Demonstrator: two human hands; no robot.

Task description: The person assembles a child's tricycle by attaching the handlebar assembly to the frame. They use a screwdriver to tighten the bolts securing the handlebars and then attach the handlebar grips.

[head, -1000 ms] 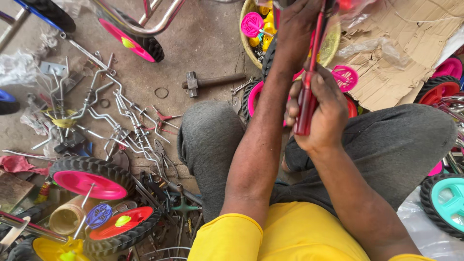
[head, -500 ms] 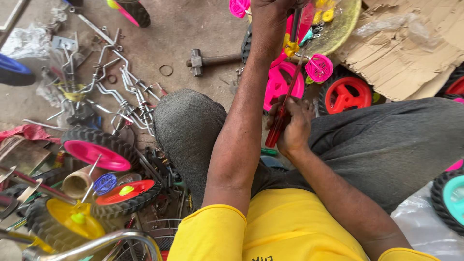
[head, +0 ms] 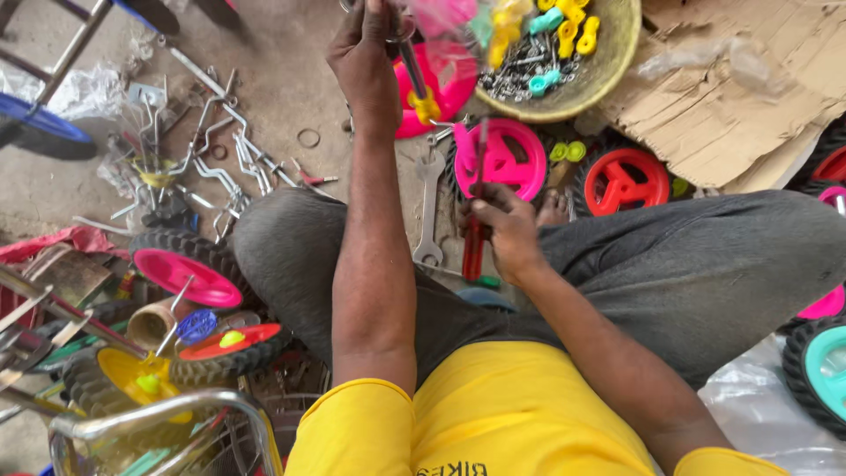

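Note:
My left hand [head: 363, 55] is stretched forward over the floor, fingers closed on a thin metal rod [head: 411, 66] with a yellow fitting [head: 426, 107] at its lower end. It hovers over a pink plastic wheel [head: 441, 84]. My right hand [head: 500, 227] rests above my lap between my knees. It grips a red-handled tool [head: 473, 249] that points up toward another pink wheel [head: 507, 159]. A steel spanner [head: 429, 204] lies on the ground between the two hands.
A woven basket [head: 612, 55] of coloured plastic caps and screws sits ahead, torn cardboard [head: 731, 97] beside it. A red wheel [head: 621, 181] and a teal wheel [head: 824, 370] are on the right. Metal brackets [head: 220, 150] and tyred pink wheels [head: 185, 273] lie left; a chrome frame [head: 150, 419] crosses the lower left.
My left hand has reached farther forward with the rod. My right hand has come down toward my lap with the red-handled tool, and the two hands have drawn apart.

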